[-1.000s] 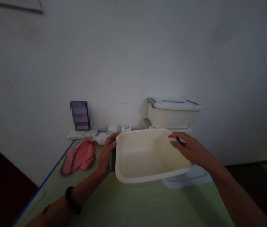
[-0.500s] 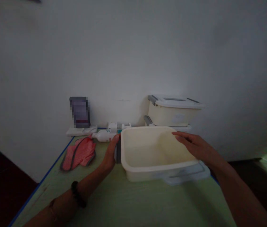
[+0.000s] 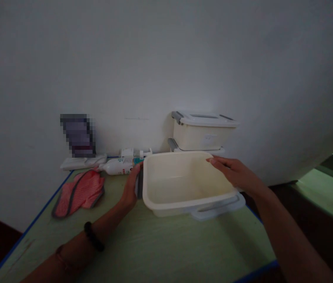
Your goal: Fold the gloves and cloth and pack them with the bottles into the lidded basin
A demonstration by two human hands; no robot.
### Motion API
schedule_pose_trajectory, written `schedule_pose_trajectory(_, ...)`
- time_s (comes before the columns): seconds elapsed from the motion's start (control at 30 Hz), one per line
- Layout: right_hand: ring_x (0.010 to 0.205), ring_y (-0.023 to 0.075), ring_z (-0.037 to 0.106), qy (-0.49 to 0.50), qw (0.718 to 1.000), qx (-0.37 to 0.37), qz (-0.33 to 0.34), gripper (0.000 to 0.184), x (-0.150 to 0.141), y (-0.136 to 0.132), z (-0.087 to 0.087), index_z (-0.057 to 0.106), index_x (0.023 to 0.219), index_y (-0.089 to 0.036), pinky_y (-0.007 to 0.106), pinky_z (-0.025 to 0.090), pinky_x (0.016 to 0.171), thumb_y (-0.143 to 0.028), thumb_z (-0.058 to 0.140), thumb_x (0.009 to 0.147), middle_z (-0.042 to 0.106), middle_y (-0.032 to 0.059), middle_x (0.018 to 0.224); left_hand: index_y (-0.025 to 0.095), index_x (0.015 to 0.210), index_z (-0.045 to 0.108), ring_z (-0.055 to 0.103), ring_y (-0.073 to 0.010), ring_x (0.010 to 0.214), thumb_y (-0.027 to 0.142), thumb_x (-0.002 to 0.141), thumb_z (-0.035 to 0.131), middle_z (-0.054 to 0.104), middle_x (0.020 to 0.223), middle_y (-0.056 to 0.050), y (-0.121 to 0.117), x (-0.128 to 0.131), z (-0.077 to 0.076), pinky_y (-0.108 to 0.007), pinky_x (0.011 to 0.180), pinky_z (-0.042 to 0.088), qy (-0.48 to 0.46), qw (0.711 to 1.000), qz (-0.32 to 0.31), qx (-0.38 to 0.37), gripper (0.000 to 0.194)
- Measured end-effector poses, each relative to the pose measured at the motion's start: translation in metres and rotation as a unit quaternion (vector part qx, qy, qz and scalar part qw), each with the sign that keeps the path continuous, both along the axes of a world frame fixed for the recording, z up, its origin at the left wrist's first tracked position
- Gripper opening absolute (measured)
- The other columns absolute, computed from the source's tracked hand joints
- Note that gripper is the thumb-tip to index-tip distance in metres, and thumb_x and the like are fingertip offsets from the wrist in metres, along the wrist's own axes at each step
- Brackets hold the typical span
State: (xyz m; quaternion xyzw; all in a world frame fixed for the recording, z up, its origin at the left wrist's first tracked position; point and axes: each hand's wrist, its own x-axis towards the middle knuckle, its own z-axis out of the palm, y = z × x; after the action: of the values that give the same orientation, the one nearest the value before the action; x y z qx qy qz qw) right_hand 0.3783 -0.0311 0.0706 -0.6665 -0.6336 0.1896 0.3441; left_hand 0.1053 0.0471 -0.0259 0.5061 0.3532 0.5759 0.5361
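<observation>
A cream plastic storage box (image 3: 171, 207), with no lid on top and nothing visible inside, is between my two hands over the table. My left hand (image 3: 130, 188) grips its left side by the grey latch, thumb near the rim. On the opposite side my right hand (image 3: 238, 175) holds the right rim, fingers partly hidden behind the wall. A pale, flat lid-like piece (image 3: 218, 208) sticks out below the box's front right corner. Whether my right hand also holds that piece cannot be seen.
On the green table (image 3: 166, 251) lie a pink cloth with grey edging (image 3: 79, 192) and white bottles (image 3: 118, 166). A blurred-out upright device (image 3: 79, 135) stands at back left. Lidded boxes (image 3: 197, 135) are stacked against the wall.
The view has turned to the right, so the things on the table appear farther left. Both hands keep their hold on the box, which looks slightly higher in the picture.
</observation>
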Motion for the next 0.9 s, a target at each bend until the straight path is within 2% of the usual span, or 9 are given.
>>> schedule_pose_trajectory(0.13, 0.119, 0.0283, 0.049, -0.166, 0.984, 0.056, -0.029, 0.031, -0.001, 0.002, -0.008, 0.068, 0.099, -0.023, 0.045, 0.035, 0.1, -0.041, 0.051, 0.081, 0.064, 0.009, 0.114, 0.019, 0.104, 0.063, 0.058, -0.0253, 0.103, 0.049, 0.087, 0.039, 0.068, 0.1, -0.005, -0.004, 0.005, 0.002, -0.039, 0.094, 0.043, 0.051, 0.998, -0.025, 0.041, 0.043)
schedule_pose_trajectory(0.27, 0.116, 0.0316, 0.049, -0.321, 0.933, 0.155, -0.057, 0.034, -0.023, -0.003, -0.005, 0.067, 0.099, -0.013, 0.051, 0.032, 0.101, -0.036, 0.046, 0.084, 0.06, 0.0167, 0.119, 0.017, 0.114, 0.055, 0.057, -0.0234, 0.1, 0.045, 0.091, 0.029, 0.064, 0.104, -0.008, -0.005, -0.004, 0.005, -0.038, 0.087, 0.045, 0.118, 0.989, 0.005, 0.086, 0.045)
schedule_pose_trajectory(0.37, 0.103, 0.0286, 0.054, -0.329, 0.922, 0.203, -0.013, 0.031, -0.057, -0.012, 0.005, 0.067, 0.095, -0.013, 0.047, 0.04, 0.094, -0.031, 0.044, 0.086, 0.064, 0.0151, 0.107, 0.019, 0.109, 0.054, 0.055, -0.0231, 0.098, 0.039, 0.089, 0.034, 0.06, 0.102, -0.008, -0.007, -0.021, 0.011, -0.039, 0.085, 0.044, 0.196, 0.97, 0.053, 0.131, 0.035)
schedule_pose_trajectory(0.43, 0.101, 0.0269, 0.054, -0.309, 0.921, 0.236, 0.027, 0.027, -0.086, -0.016, 0.009, 0.066, 0.096, -0.015, 0.046, 0.042, 0.092, -0.027, 0.045, 0.086, 0.065, 0.0127, 0.103, 0.02, 0.103, 0.057, 0.052, -0.0236, 0.098, 0.033, 0.084, 0.043, 0.057, 0.102, -0.008, -0.008, -0.037, 0.013, -0.04, 0.087, 0.042, 0.258, 0.948, 0.079, 0.171, 0.027)
schedule_pose_trajectory(0.5, 0.101, 0.0257, 0.054, -0.295, 0.918, 0.254, 0.07, 0.025, -0.118, -0.019, 0.006, 0.065, 0.099, -0.015, 0.044, 0.042, 0.093, -0.024, 0.047, 0.085, 0.065, 0.0112, 0.102, 0.021, 0.099, 0.059, 0.049, -0.0253, 0.101, 0.028, 0.079, 0.049, 0.053, 0.104, -0.008, -0.009, -0.057, 0.014, -0.043, 0.092, 0.038, 0.32, 0.917, 0.108, 0.21, 0.023)
schedule_pose_trajectory(0.57, 0.102, 0.026, 0.053, -0.294, 0.911, 0.267, 0.112, 0.025, -0.15, -0.023, -0.006, 0.064, 0.101, -0.013, 0.043, 0.042, 0.094, -0.022, 0.048, 0.084, 0.064, 0.0121, 0.103, 0.02, 0.099, 0.059, 0.045, -0.0275, 0.106, 0.023, 0.077, 0.05, 0.049, 0.106, -0.01, -0.01, -0.079, 0.012, -0.047, 0.096, 0.033, 0.377, 0.884, 0.145, 0.234, 0.024)
schedule_pose_trajectory(0.7, 0.104, 0.0262, 0.053, -0.314, 0.886, 0.277, 0.199, 0.028, -0.203, -0.031, -0.046, 0.061, 0.107, -0.009, 0.04, 0.04, 0.099, -0.014, 0.05, 0.082, 0.063, 0.0138, 0.106, 0.019, 0.102, 0.057, 0.042, -0.0317, 0.108, 0.025, 0.078, 0.049, 0.048, 0.11, -0.013, -0.015, -0.121, 0.003, -0.052, 0.096, 0.03, 0.47, 0.825, 0.211, 0.233, 0.026)
schedule_pose_trajectory(0.8, 0.103, 0.0259, 0.054, -0.305, 0.884, 0.261, 0.238, 0.03, -0.224, -0.031, -0.074, 0.06, 0.109, -0.008, 0.039, 0.043, 0.098, -0.012, 0.048, 0.082, 0.064, 0.0134, 0.104, 0.016, 0.11, 0.054, 0.042, -0.0349, 0.109, 0.03, 0.079, 0.049, 0.047, 0.115, -0.017, -0.015, -0.14, -0.003, -0.056, 0.094, 0.03, 0.52, 0.794, 0.243, 0.201, 0.035)
schedule_pose_trajectory(0.9, 0.103, 0.0255, 0.055, -0.296, 0.89, 0.241, 0.248, 0.03, -0.23, -0.022, -0.094, 0.06, 0.109, -0.009, 0.041, 0.045, 0.095, -0.009, 0.046, 0.082, 0.064, 0.0139, 0.106, 0.013, 0.12, 0.046, 0.04, -0.0381, 0.114, 0.035, 0.08, 0.048, 0.046, 0.12, -0.021, -0.009, -0.149, -0.009, -0.058, 0.092, 0.03, 0.553, 0.776, 0.258, 0.161, 0.046)
